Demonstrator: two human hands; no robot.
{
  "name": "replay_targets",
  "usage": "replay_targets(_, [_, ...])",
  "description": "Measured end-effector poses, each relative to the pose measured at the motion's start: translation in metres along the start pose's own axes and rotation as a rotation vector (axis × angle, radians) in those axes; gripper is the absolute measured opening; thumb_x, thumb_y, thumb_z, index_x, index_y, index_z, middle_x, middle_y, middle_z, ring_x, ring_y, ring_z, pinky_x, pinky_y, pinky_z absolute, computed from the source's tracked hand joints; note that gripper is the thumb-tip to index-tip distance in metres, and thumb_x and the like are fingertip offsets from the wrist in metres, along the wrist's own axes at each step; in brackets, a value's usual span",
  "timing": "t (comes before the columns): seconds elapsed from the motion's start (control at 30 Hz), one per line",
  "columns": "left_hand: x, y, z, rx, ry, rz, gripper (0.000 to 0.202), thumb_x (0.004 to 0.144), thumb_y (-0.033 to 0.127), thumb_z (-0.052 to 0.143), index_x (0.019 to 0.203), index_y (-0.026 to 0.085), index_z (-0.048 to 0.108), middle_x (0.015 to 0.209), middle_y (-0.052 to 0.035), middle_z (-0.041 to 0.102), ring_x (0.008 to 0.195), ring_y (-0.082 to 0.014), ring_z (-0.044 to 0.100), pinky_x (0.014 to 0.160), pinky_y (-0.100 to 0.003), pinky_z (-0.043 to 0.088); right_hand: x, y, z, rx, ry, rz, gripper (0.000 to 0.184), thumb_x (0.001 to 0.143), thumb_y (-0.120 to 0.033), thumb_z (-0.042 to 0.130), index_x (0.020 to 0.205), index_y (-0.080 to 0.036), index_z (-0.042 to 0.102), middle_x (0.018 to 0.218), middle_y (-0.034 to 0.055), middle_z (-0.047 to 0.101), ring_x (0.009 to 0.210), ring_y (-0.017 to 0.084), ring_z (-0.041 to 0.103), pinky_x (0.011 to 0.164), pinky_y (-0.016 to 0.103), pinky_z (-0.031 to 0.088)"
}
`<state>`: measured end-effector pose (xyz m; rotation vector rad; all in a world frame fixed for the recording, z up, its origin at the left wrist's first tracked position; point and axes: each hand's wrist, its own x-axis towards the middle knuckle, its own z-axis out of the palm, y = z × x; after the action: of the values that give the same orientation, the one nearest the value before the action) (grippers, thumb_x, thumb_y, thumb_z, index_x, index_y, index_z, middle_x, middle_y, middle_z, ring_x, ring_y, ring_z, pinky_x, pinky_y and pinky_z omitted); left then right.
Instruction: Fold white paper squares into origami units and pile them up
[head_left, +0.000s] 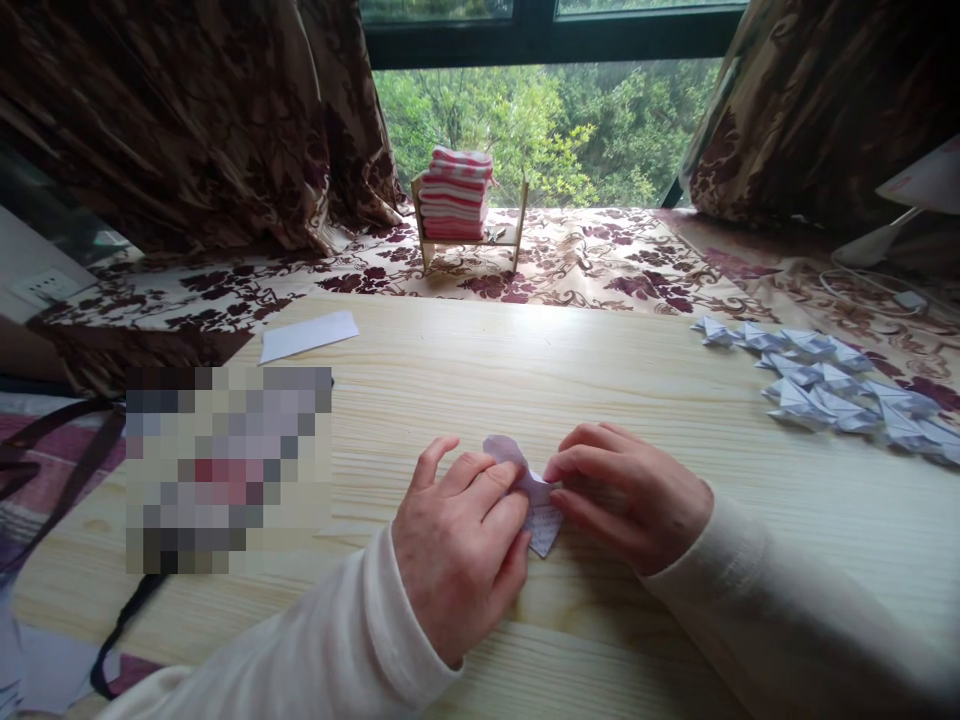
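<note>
A small piece of folded paper, white with rows of printing on its lower part, lies on the wooden table between my hands. Its upper part rises in a curved flap. My left hand holds it from the left, fingers bent over the flap and pressed together, little finger raised. From the right, my right hand pinches the paper's edge between thumb and fingertips. My fingers hide part of the folds.
Several folded paper pieces stand in rows at the right. A white paper strip lies at the back left, near a blurred-out item. Folded striped cloths sit on a small wooden stand by the window.
</note>
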<state>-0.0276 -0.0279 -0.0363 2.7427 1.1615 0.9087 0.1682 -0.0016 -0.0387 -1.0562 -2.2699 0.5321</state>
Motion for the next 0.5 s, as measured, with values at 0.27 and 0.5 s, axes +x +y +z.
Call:
replay_targets(0.27, [-0.001, 0.000, -0.001, 0.008, -0.017, 0.015, 0.022, 0.083, 0.019, 0.048, 0.097, 0.017, 0.065, 0.103, -0.0058, 0.067, 0.096, -0.0217, 0.057, 0.099, -0.047, 0.027, -0.001, 0.004, -0.009, 0.000, -0.089, -0.077, 0.025, 0.077, -0.007, 0.046, 0.088, -0.019, 0.064, 0.081, 0.0066, 0.058, 0.074, 0.017, 0.052, 0.068, 0.032, 0.045])
replay_targets(0.5, [-0.001, -0.001, 0.001, 0.007, -0.008, 0.022, 0.025, 0.084, 0.020, 0.046, 0.100, 0.017, 0.065, 0.105, -0.0061, 0.066, 0.097, -0.0222, 0.056, 0.098, -0.048, 0.026, -0.002, 0.011, -0.007, -0.010, -0.082, -0.097, 0.036, 0.076, -0.005, 0.045, 0.098, -0.023, 0.066, 0.080, 0.0057, 0.058, 0.073, 0.016, 0.051, 0.065, 0.030, 0.045])
